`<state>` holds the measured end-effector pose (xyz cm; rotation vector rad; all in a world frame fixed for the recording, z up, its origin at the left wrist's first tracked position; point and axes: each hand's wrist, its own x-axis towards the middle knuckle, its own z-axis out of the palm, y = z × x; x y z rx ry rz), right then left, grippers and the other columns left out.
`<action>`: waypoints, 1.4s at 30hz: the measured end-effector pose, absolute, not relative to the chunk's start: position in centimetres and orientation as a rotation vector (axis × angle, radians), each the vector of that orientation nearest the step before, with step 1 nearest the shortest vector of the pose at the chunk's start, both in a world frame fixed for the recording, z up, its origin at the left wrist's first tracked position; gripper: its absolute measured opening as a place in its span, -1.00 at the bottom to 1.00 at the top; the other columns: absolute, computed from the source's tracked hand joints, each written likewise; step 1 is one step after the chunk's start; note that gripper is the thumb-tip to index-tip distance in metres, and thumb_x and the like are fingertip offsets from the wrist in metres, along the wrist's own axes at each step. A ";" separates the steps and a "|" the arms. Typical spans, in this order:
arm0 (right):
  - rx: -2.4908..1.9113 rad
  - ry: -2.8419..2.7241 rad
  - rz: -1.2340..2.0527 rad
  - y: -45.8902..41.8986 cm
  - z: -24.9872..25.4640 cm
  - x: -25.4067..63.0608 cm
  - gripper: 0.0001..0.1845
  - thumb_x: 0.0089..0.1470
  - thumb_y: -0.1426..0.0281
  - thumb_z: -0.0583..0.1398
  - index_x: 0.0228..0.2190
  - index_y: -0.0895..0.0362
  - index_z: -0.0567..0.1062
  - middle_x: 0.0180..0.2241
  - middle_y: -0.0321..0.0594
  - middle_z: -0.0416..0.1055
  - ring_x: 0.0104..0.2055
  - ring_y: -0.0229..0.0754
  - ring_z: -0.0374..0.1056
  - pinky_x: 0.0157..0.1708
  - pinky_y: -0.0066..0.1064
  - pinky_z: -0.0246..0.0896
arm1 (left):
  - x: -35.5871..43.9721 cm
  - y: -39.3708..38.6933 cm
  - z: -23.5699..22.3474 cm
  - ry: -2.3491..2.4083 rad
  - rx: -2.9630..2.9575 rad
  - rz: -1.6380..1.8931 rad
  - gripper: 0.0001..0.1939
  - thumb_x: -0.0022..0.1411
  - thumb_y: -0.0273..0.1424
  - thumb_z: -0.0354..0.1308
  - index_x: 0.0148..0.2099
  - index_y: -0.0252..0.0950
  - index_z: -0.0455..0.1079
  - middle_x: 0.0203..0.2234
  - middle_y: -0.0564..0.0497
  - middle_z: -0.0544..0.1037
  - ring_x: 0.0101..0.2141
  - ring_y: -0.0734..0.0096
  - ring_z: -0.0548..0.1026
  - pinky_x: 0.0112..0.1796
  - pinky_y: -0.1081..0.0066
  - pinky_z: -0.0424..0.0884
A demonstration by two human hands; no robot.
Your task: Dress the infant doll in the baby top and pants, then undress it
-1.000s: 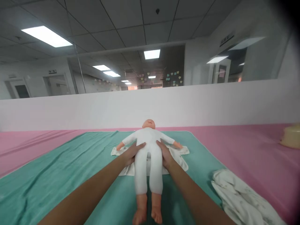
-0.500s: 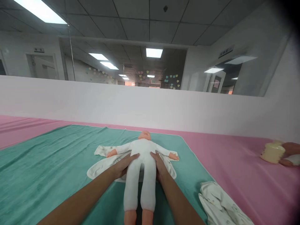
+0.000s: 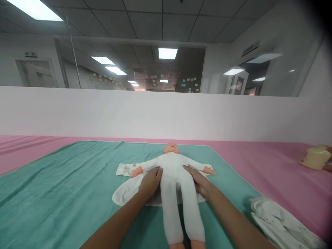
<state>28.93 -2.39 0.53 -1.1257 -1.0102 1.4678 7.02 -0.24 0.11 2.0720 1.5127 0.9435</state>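
Observation:
A baby doll (image 3: 173, 173) in a white bodysuit lies on its back, arms spread, its head away from me and its feet towards me. My left hand (image 3: 151, 181) is closed round the doll's side at the waist, thumb on top. On the opposite side my right hand (image 3: 199, 181) grips it, with the thumb over the front and the other fingers mostly hidden underneath. Under the doll lies a spread white garment (image 3: 124, 194), one patterned sleeve (image 3: 126, 169) showing beside the doll's hand.
A green sheet (image 3: 77, 197) covers much of the pink surface (image 3: 261, 159). To the right lies a crumpled white patterned cloth (image 3: 285, 221). A pale yellow container (image 3: 315, 157) stands at the far right by another skin-toned object, cut off. A white wall (image 3: 160, 116) rises behind.
The view has shifted, so the doll, garment and cloth appear farther right. The doll's legs now slant to the right in view. Both hands stay at its waist.

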 end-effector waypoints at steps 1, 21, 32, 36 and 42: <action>-1.259 -1.084 1.335 -2.6 0.7 29.3 -0.55 -0.09 0.06 0.18 -0.25 0.13 0.41 -0.31 -0.10 0.45 -0.27 -0.08 0.40 -0.31 -0.27 0.32 | 6.8 0.1 -0.2 1.553 2.169 0.917 -0.60 0.30 -0.25 -0.23 -0.26 -0.25 0.42 -0.27 -0.11 0.53 -0.19 0.20 0.43 -0.17 0.29 0.25; -1.308 -2.690 0.261 9.4 4.6 15.1 -0.43 0.06 0.08 0.05 0.10 -0.08 0.22 0.01 -0.11 0.29 0.01 0.04 0.22 -0.09 -0.19 0.10 | 1.7 3.9 -2.6 2.025 2.241 0.805 -0.69 0.19 -0.36 -0.02 -0.05 -0.31 0.37 -0.08 -0.16 0.44 0.00 0.14 0.30 0.02 0.16 0.10; -1.342 -2.713 0.144 7.3 7.4 18.1 -0.58 0.02 0.20 0.11 -0.03 -0.20 0.37 -0.19 -0.24 0.40 -0.16 -0.07 0.31 -0.29 -0.36 0.09 | 0.4 4.5 -2.6 1.879 1.688 1.196 -0.77 0.24 -0.29 -0.14 -0.23 -0.23 0.31 -0.31 -0.03 0.51 -0.32 0.32 0.44 -0.38 0.42 0.26; -1.337 -2.717 0.065 6.6 7.3 18.4 -0.60 0.02 0.21 0.10 -0.05 -0.21 0.39 -0.23 -0.24 0.40 -0.22 -0.10 0.32 -0.36 -0.39 0.07 | 0.3 4.3 -2.3 1.867 1.622 1.228 -0.81 0.20 -0.36 -0.13 -0.23 -0.22 0.30 -0.31 -0.01 0.51 -0.31 0.33 0.44 -0.38 0.43 0.26; -1.440 -2.717 -0.182 6.5 6.1 17.8 -0.64 -0.04 0.26 0.13 -0.13 -0.14 0.45 -0.29 -0.19 0.41 -0.26 -0.05 0.33 -0.35 -0.34 0.08 | 0.5 4.0 -1.8 1.915 1.633 1.237 -0.76 0.24 -0.26 -0.15 -0.24 -0.22 0.30 -0.32 -0.03 0.49 -0.31 0.28 0.43 -0.38 0.40 0.24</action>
